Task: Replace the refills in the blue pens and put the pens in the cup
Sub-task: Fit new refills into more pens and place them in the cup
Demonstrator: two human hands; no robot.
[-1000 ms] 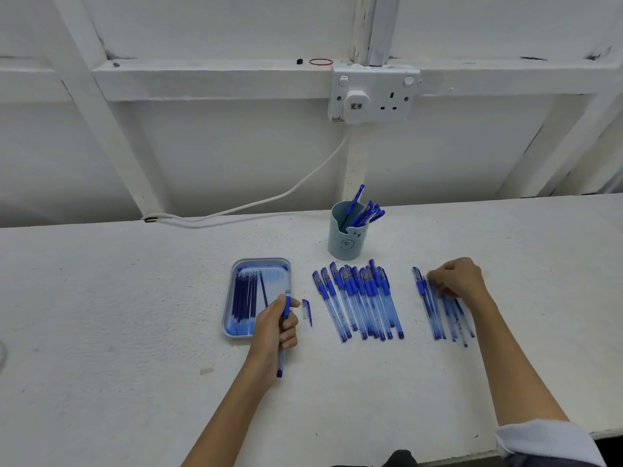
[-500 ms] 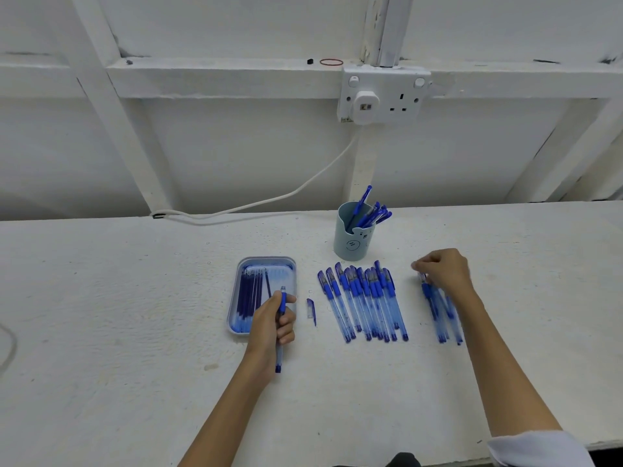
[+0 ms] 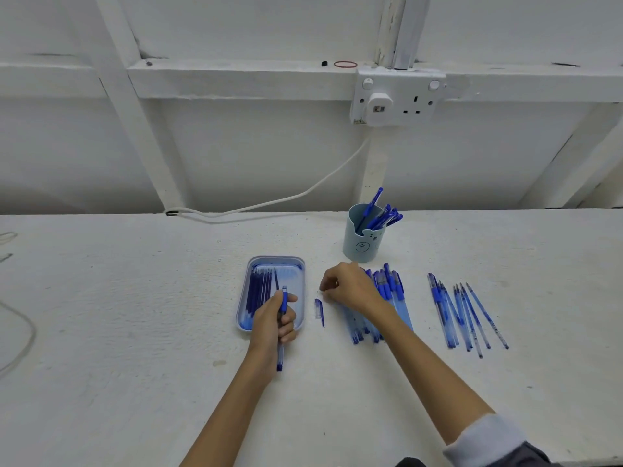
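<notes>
From the head view, the blue pen (image 3: 282,328) is a slim clear barrel with a dark blue grip, standing nearly upright over the near edge of the tray (image 3: 298,264), just right of the dark refills (image 3: 258,288). The left hand (image 3: 272,323) is wrapped round its middle, which hides that part. The right hand (image 3: 350,286) reaches across the row of pens (image 3: 391,289), covering many, fingers curled near a loose cap (image 3: 319,310); whether it pinches anything I cannot tell. Behind stands the cup (image 3: 362,239), with pens in it.
</notes>
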